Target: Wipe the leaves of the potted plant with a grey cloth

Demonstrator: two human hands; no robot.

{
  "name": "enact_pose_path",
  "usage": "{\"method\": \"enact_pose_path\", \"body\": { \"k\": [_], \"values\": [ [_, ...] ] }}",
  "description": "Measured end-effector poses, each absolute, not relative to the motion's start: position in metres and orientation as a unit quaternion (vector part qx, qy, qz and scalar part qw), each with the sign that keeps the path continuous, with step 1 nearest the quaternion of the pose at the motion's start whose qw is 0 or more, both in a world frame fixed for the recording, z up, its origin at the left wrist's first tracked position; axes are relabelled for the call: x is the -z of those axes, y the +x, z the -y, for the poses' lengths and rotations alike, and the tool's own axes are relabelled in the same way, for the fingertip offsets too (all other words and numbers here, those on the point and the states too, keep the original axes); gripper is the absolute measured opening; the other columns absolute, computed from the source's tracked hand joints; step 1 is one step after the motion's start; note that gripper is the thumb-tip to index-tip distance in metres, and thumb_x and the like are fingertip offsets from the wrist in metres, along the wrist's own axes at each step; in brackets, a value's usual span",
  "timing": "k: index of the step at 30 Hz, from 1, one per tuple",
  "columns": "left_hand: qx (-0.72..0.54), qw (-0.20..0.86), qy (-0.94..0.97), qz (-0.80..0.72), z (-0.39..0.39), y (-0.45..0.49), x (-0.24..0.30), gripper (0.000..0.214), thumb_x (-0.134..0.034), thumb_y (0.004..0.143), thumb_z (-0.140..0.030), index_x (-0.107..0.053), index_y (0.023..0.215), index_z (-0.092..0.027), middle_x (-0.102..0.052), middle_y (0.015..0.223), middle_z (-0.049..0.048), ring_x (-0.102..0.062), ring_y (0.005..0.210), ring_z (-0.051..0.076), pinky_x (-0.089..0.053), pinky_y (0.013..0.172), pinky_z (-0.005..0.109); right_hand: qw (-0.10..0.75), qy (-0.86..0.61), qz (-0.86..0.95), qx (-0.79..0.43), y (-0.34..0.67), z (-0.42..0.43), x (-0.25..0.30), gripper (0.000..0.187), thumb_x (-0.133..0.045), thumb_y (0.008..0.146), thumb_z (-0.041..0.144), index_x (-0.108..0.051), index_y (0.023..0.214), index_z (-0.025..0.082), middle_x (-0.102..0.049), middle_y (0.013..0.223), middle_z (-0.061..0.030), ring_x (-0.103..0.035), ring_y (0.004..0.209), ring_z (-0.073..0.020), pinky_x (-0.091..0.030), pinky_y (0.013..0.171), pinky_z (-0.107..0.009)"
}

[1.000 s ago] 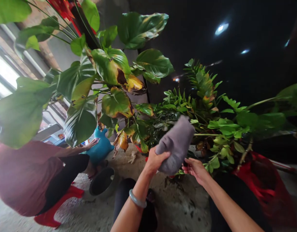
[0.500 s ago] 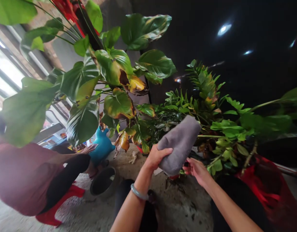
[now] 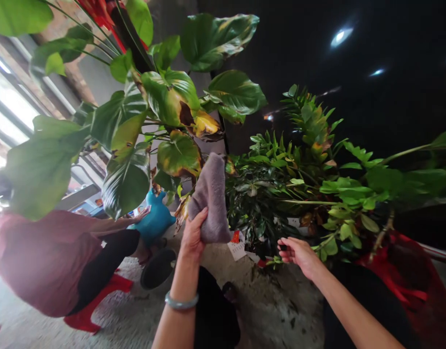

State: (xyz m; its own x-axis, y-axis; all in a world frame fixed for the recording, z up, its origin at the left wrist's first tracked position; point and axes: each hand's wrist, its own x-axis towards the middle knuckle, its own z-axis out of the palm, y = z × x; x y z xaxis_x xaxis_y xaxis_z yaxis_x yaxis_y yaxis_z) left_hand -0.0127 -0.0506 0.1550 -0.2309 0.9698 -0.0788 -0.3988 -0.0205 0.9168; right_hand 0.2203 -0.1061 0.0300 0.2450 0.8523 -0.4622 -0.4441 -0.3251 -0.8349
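My left hand (image 3: 192, 236) grips a grey cloth (image 3: 210, 196) and holds it upright against the yellowing leaves of a big-leaved plant (image 3: 164, 104). A pale bangle (image 3: 181, 302) circles that wrist. My right hand (image 3: 297, 252) hovers low beside a bushy small-leaved plant (image 3: 281, 179), fingers loosely curled with nothing in them that I can see. A white tag (image 3: 238, 247) with a red mark shows between my hands at the plant's base.
At the left a person in a maroon top (image 3: 44, 261) crouches on a red stool (image 3: 95, 310), one hand by a blue watering can (image 3: 155, 218). A dark bowl (image 3: 158, 267) lies on the concrete floor (image 3: 273, 315). Red wrapping (image 3: 400, 281) sits at the right.
My left hand has carried the grey cloth leftward, away from the small-leaved plant and up to the big yellowing leaves. My right hand has let go of the cloth and stays low.
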Motion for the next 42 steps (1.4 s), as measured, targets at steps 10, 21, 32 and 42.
{"method": "enact_pose_path", "body": {
  "k": [10,21,32,42],
  "values": [
    [-0.512,0.599,0.238,-0.568,0.121,-0.004,-0.099,0.025,-0.082,0.047,-0.020,-0.066,0.065,-0.010,-0.066,0.052,0.0035,-0.059,0.046,0.016,-0.049,0.045,0.025,0.560,-0.553,0.180,-0.590,0.209,0.108,-0.028,0.010,-0.068,0.066,0.013,-0.066,0.057,0.014,-0.067,0.054,-0.0034,-0.058,0.039,-0.0113,-0.046,0.037,-0.021],
    [-0.582,0.562,0.266,-0.524,0.064,0.020,-0.100,0.023,-0.076,0.058,-0.014,-0.069,0.079,-0.011,-0.070,0.065,0.0040,-0.065,0.056,0.017,-0.055,0.058,0.028,0.604,-0.533,0.173,-0.567,0.217,0.099,-0.027,0.011,-0.074,0.060,0.022,-0.065,0.058,0.017,-0.066,0.054,-0.0023,-0.059,0.043,-0.0137,-0.047,0.040,-0.023],
    [-0.680,0.494,0.208,-0.499,0.075,0.013,-0.145,0.026,-0.076,0.057,-0.013,-0.067,0.081,-0.015,-0.072,0.073,0.0024,-0.065,0.061,0.014,-0.054,0.059,0.023,0.607,-0.542,0.160,-0.559,0.220,0.104,-0.033,0.011,-0.074,0.056,0.023,-0.065,0.056,0.017,-0.066,0.052,-0.0027,-0.057,0.041,-0.0127,-0.047,0.040,-0.023],
    [-0.325,0.724,0.330,-0.512,0.146,0.029,-0.069,0.040,-0.085,0.038,-0.030,-0.071,0.069,-0.010,-0.067,0.060,0.0057,-0.060,0.055,0.019,-0.047,0.054,0.028,0.601,-0.559,0.165,-0.548,0.223,0.103,-0.028,0.015,-0.071,0.053,0.022,-0.059,0.045,0.018,-0.059,0.042,0.0022,-0.051,0.038,-0.0118,-0.037,0.037,-0.022]
  ]
}}
